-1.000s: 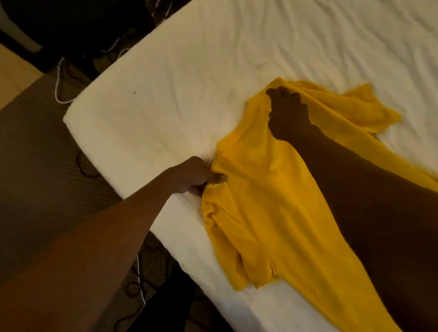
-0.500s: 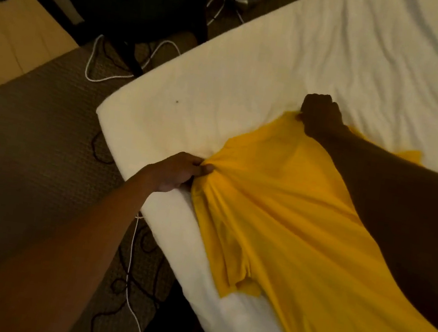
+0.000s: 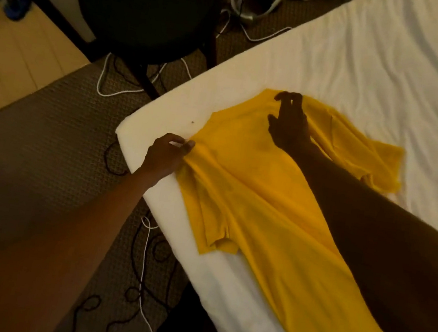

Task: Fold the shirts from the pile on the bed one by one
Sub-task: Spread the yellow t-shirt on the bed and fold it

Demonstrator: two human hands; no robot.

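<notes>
A yellow shirt (image 3: pixel 250 198) lies spread on the white bed (image 3: pixel 379 76), near the bed's corner. My left hand (image 3: pixel 167 155) pinches the shirt's near shoulder at the mattress edge. My right hand (image 3: pixel 290 122) hovers over the far shoulder with its fingers apart and lifted; I cannot tell whether they touch the cloth. One sleeve (image 3: pixel 216 238) lies folded toward the near edge, the other sleeve (image 3: pixel 376 162) spreads to the right. My right forearm hides part of the shirt's body.
A black round chair (image 3: pixel 147 6) stands on the carpet just beyond the bed corner. White and black cables (image 3: pixel 143 253) trail over the floor beside the bed. More cords and a bag lie at the top.
The shirt's shoulders have been pulled out flat toward the bed corner. My right hand has let go of the far shoulder and its fingers have lifted apart. The left hand keeps its pinch.
</notes>
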